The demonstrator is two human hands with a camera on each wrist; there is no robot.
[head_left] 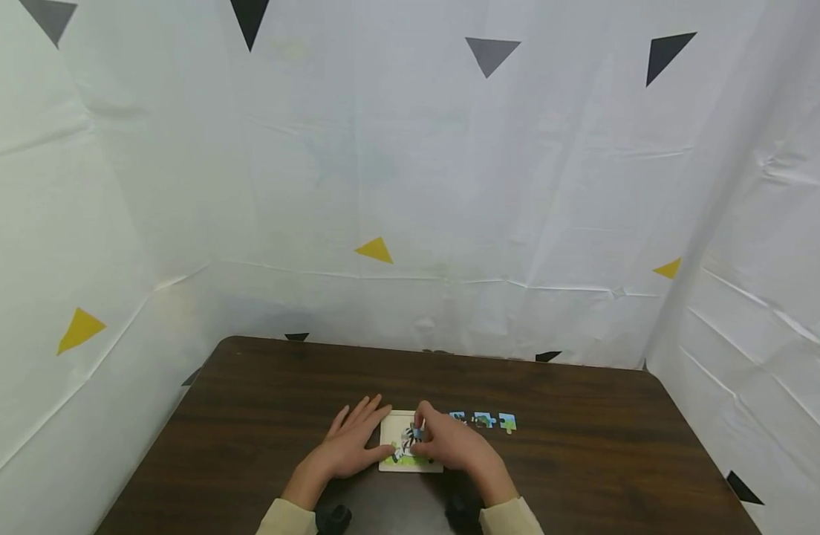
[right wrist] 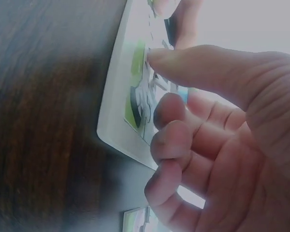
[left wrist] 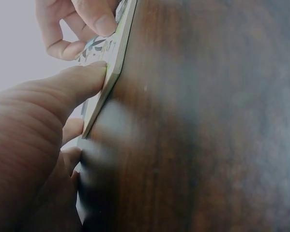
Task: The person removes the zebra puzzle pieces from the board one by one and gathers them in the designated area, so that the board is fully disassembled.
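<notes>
A small jigsaw board with a pale rim and a black-and-white animal picture on green lies on the table. My left hand rests at its left side, fingers spread and fairly straight, the thumb pressing on the board's surface. Over the board's right half, my right hand pinches a puzzle piece with some blue on it between thumb and fingers. The fingers cover most of that piece. In the right wrist view the other fingers of this hand are curled close above the board.
Three loose puzzle pieces lie in a row right of the board, among them a blue-and-green one at the end and a middle one. The dark wooden table ends at a white sheet with printed triangles.
</notes>
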